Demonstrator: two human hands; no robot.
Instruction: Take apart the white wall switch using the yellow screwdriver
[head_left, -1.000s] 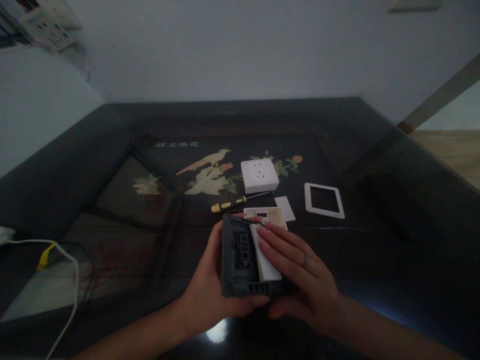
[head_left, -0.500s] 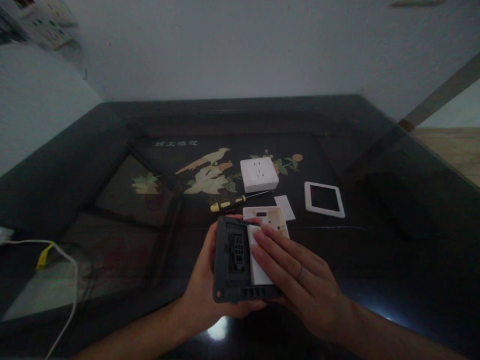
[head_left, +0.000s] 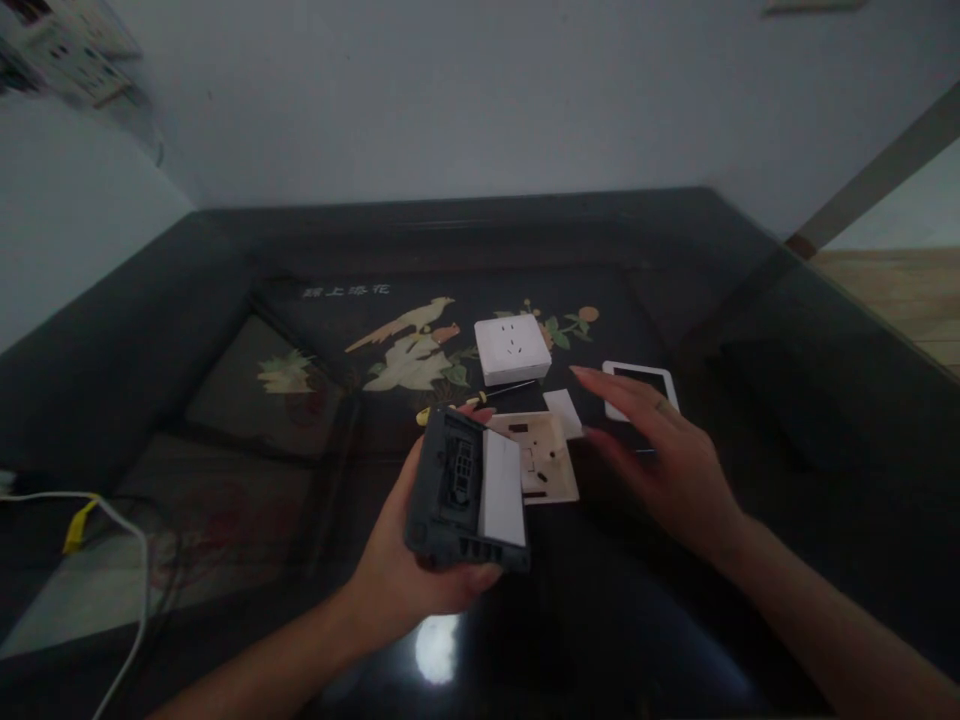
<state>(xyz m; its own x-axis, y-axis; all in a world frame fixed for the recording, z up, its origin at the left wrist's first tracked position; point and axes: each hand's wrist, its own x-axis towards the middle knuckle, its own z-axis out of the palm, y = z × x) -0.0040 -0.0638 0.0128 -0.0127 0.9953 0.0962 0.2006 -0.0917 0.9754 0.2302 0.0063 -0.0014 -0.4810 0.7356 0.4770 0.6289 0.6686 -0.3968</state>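
My left hand (head_left: pixel 405 560) is closed around a dark grey wall switch body (head_left: pixel 442 500), holding it tilted above the table. A white rocker plate (head_left: pixel 503 487) covers its right half, while the left half shows bare black mechanism. My right hand (head_left: pixel 667 460) is open, fingers apart and a little blurred, just right of a loose white rocker plate (head_left: pixel 564 413). Behind those fingers lies a white square frame (head_left: pixel 640 385), partly hidden. Beyond the switch body is a white back box (head_left: pixel 553 470), open side up, its left part covered by the switch body.
A white socket (head_left: pixel 513 348) sits farther back, with a yellow and black screwdriver (head_left: pixel 480 399) in front of it. On the left runs a white cable (head_left: pixel 144 570) with a yellow tag (head_left: pixel 79 525). The dark glossy table (head_left: pixel 300 235) meets a wall behind.
My right hand has let go of the switch and moved right toward the loose rocker plate, fingers opening. My left hand has shifted the switch slightly left and tilted it.
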